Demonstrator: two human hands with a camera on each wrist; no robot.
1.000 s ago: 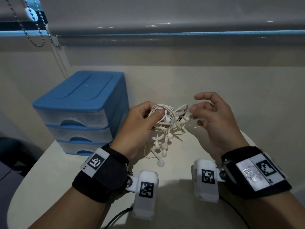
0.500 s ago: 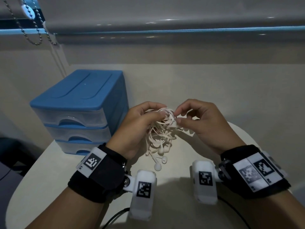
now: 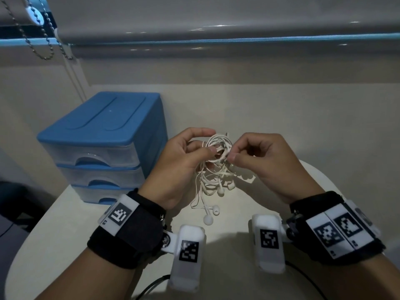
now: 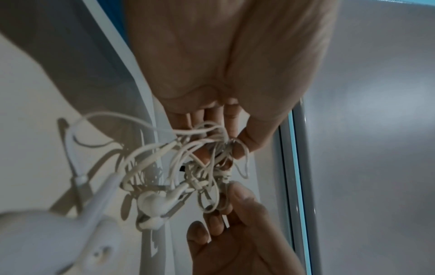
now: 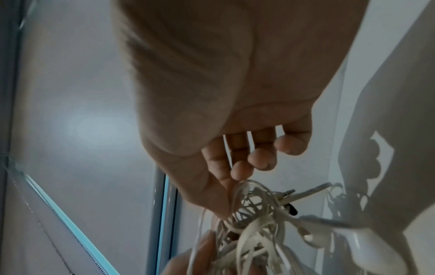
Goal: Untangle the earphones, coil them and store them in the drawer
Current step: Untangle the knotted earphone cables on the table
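A: White earphones (image 3: 217, 163), still one knotted clump, held up between both hands above the pale table (image 3: 65, 224). Several earbuds hang from the bottom of the clump, the lowest near the tabletop; cannot tell if it touches.

B: Left hand?

A: Left hand (image 3: 177, 167) grips the left side of the clump. Thumb lies across the front of the cords, fingers curl round behind. In the left wrist view the cords loop over its fingertips (image 4: 237, 152).

B: Right?

A: Right hand (image 3: 266, 161) pinches a strand at the clump's right edge, thumb against index. The other fingers (image 5: 261, 160) are curled in, clear of the cord. A metal jack plug sticks out of the tangle in the right wrist view.

B: Drawer unit?

A: Blue-topped drawer unit (image 3: 101, 146) stands on the table to the left of the hands, against the wall. Three translucent drawers, all closed. Earphones are apart from it, just to the right of its front corner.

B: Anything else?

A: Black wristbands with coded tags on both wrists, a white camera block under each. A grey roller blind (image 3: 216, 16) across the top, its bead chain (image 3: 36, 44) hanging at upper left.
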